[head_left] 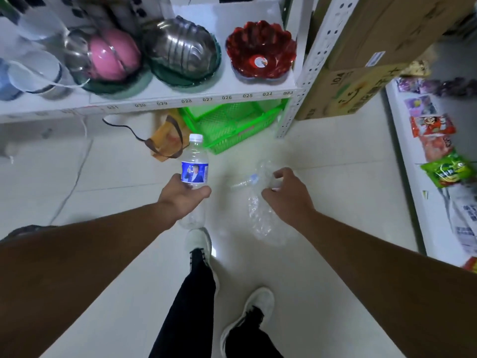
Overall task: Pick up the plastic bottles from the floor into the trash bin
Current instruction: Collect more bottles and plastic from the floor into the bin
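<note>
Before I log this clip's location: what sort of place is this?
Probably a small shop or stockroom: a white shelf with numbered edge tags holding bowls, snack packets racked on the right, and cardboard cartons stacked on the floor.

Two plastic bottles (pixel 195 161) (pixel 258 202), two hands (pixel 184 196) (pixel 286 193).

Both forearms are bare, with no sleeves, watch or rings on the left hand (pixel 184 196) or right hand (pixel 286 193). Dark trousers (pixel 192 301) cover the legs; the shoes (pixel 198 241) are white with black laces.
</note>
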`<move>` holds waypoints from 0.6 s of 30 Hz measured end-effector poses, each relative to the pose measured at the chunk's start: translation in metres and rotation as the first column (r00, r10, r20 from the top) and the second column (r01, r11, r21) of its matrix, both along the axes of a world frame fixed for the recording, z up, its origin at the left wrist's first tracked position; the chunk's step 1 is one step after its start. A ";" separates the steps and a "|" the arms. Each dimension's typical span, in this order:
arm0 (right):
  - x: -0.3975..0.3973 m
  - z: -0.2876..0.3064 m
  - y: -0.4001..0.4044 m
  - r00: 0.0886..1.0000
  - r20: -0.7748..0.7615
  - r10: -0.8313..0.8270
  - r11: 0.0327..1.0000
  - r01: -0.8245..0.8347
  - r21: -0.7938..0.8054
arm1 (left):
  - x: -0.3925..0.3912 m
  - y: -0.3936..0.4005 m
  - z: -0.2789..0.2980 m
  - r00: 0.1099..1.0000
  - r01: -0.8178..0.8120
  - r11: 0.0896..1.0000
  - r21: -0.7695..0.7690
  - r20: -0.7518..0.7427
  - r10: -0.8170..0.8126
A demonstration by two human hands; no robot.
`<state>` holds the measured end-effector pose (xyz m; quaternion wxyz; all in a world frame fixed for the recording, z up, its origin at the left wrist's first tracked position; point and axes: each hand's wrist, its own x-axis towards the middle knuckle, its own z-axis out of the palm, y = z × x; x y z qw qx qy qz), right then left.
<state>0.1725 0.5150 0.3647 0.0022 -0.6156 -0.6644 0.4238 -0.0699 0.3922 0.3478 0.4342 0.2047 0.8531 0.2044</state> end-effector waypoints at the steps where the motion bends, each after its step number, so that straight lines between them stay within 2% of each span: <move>1: -0.002 0.002 -0.008 1.000 0.006 0.022 1.000 -0.022 0.004 | -0.001 -0.012 0.004 1.000 -0.022 1.000 0.003 -0.004 0.022; 9: -0.032 0.015 -0.086 0.991 -0.030 0.127 0.990 -0.128 -0.055 | -0.028 -0.109 0.015 0.977 -0.207 0.978 -0.022 -0.047 0.206; 14: -0.063 0.002 -0.131 0.971 0.033 0.238 0.970 -0.235 -0.062 | -0.061 -0.180 -0.003 0.938 -0.346 0.938 -0.027 0.014 0.346; 18: -0.121 -0.006 -0.172 0.955 0.050 0.291 0.955 -0.286 -0.078 | -0.100 -0.247 -0.006 0.900 -0.433 0.901 0.011 0.063 0.431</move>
